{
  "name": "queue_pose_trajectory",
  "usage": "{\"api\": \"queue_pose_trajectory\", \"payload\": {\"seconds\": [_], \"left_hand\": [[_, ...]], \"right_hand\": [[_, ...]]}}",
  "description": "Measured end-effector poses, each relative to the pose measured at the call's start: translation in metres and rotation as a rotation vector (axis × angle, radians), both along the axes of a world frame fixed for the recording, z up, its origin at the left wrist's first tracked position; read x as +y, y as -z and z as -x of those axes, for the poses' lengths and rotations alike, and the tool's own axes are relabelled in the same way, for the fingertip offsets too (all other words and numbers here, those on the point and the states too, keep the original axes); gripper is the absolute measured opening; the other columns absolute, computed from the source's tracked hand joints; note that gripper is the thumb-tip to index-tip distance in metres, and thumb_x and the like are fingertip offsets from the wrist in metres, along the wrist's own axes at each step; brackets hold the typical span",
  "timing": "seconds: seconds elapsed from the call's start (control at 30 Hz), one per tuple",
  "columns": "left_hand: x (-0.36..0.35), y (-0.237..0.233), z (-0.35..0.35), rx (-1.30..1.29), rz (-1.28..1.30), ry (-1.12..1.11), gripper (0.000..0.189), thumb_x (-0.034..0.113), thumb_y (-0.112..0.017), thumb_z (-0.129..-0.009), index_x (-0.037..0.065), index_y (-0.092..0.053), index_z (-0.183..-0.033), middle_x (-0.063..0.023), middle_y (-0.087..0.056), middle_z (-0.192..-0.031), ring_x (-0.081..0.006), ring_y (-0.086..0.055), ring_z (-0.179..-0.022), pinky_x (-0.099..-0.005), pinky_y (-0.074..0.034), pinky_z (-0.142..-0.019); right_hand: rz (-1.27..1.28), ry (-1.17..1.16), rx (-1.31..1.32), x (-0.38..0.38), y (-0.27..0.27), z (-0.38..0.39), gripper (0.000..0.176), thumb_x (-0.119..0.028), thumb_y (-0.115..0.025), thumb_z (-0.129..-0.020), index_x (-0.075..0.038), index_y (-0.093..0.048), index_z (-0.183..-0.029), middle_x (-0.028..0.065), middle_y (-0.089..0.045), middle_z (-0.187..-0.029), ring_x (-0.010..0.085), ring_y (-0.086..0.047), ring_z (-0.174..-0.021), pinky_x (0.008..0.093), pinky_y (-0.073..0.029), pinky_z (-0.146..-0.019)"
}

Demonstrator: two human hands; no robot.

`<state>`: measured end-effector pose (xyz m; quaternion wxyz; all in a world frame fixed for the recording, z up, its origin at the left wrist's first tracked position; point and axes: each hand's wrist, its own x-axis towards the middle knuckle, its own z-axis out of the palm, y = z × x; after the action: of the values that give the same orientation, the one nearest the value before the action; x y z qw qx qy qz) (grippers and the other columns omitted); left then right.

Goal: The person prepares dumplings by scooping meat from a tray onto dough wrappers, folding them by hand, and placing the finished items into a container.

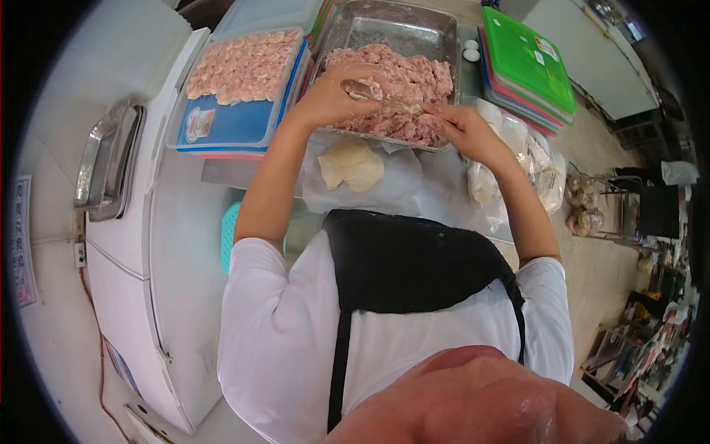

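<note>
A metal tray holds a large mound of pinkish ground meat. Over the mound's left part, my left hand is curled round a small piece with meat on it, too small to name surely. A thin tool reaches from that piece toward my right hand, whose fingers are pinched on its end at the tray's right front corner. Just in front of the tray, a stack of pale round dough wrappers lies on clear plastic.
At the left, a lidded-box stack carries a tray with rows of shaped meat pieces. Right of the metal tray are two eggs, green-topped containers and plastic-wrapped white packs. A teal basket is lower left.
</note>
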<state>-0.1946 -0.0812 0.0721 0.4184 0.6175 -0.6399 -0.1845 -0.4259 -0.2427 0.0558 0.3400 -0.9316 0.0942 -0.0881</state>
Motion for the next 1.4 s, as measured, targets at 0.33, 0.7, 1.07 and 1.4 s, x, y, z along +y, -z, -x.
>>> {"api": "queue_pose_trajectory", "payload": {"seconds": [0.33, 0.7, 1.07, 1.4], "left_hand": [[0.061, 0.002, -0.061, -0.011, -0.037, -0.130, 0.043, 0.023, -0.074, -0.073, 0.002, -0.060, -0.108, -0.0063, -0.064, -0.096, -0.0149, -0.060, -0.089, -0.0302, -0.049, -0.075], [0.150, 0.019, -0.151, -0.194, 0.071, -0.275, 0.053, 0.030, -0.079, -0.070, 0.007, -0.061, -0.114, -0.0070, -0.066, -0.098, -0.0177, -0.062, -0.084, -0.0281, -0.049, -0.070], [0.191, 0.056, -0.246, -0.311, -0.240, -0.671, 0.066, 0.022, -0.073, -0.071, 0.002, -0.046, -0.127, -0.0230, -0.059, -0.112, -0.0351, -0.059, -0.100, -0.0413, -0.048, -0.082], [0.155, 0.091, -0.262, -0.543, 0.031, -0.622, 0.077, 0.015, -0.067, -0.076, 0.004, -0.028, -0.141, -0.0247, -0.058, -0.116, -0.0370, -0.056, -0.106, -0.0409, -0.045, -0.091]], "right_hand": [[0.515, 0.152, -0.070, 0.079, -0.066, -0.045, 0.023, -0.010, -0.058, -0.085, -0.006, -0.064, -0.107, 0.0131, -0.063, -0.101, 0.0328, -0.061, -0.082, 0.0372, -0.049, -0.071], [0.202, 0.127, -0.058, 0.134, -0.027, -0.107, 0.034, -0.018, -0.053, -0.091, 0.000, -0.056, -0.120, 0.0200, -0.060, -0.114, 0.0322, -0.059, -0.104, 0.0352, -0.045, -0.089], [-0.346, 0.721, -0.022, 0.116, 0.018, -0.009, 0.034, -0.024, -0.051, -0.096, 0.001, -0.057, -0.120, -0.0054, -0.053, -0.084, 0.0032, -0.043, -0.070, 0.0182, -0.036, -0.061], [0.145, 0.550, 0.079, 0.061, 0.016, -0.007, 0.033, -0.031, -0.050, -0.095, -0.001, -0.062, -0.101, 0.0106, -0.058, -0.076, 0.0210, -0.055, -0.071, 0.0321, -0.043, -0.064]]}}
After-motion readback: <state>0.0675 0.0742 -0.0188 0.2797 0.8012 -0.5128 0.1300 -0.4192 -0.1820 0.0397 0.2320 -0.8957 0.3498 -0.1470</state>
